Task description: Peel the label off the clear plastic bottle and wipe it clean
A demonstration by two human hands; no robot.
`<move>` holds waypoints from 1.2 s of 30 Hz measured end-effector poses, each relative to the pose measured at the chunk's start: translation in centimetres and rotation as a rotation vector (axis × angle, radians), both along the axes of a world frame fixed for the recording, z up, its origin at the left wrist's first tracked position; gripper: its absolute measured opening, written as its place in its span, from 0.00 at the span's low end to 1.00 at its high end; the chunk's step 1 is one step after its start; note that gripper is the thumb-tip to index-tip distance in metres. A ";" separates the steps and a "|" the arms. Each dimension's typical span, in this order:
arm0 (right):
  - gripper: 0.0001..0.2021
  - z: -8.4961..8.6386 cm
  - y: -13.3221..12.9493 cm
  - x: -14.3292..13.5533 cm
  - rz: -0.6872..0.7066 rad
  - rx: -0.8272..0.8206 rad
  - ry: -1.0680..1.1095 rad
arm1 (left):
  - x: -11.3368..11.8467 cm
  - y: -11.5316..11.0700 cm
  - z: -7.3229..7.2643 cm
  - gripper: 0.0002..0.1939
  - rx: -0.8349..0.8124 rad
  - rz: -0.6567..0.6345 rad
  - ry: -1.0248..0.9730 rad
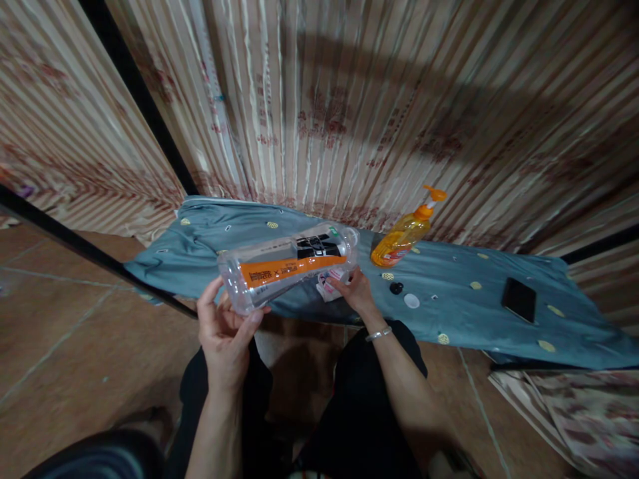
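A large clear plastic bottle [289,261] with an orange, grey and black label lies tilted in the air above the blue cloth. My left hand [227,322] holds its broad end from below, fingers and thumb around the base. Near the other end, my right hand [353,289] is closed on a crumpled white and pink wipe or tissue [329,286], close against the bottle's underside; whether it touches the bottle is unclear. A bracelet circles my right wrist. Just beyond, an orange pump bottle [402,238] of yellow-orange liquid stands on the cloth.
Blue patterned cloth [469,316] covers a long low surface. On it are a small black cap [396,288], a white disc [412,301] and a black phone [519,300]. A pleated curtain [349,120] hangs behind. Black poles [144,100] stand at the left.
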State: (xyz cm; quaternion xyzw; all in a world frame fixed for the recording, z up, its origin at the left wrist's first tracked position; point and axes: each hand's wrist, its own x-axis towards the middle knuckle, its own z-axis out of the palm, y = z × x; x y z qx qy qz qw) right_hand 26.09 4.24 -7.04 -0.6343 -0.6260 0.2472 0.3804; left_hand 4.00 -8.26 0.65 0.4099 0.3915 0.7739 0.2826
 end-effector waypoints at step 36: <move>0.25 0.0 0.1 0.1 0.011 0.001 0.001 | 0.1 0.1 0.2 0.32 -0.019 0.019 0.023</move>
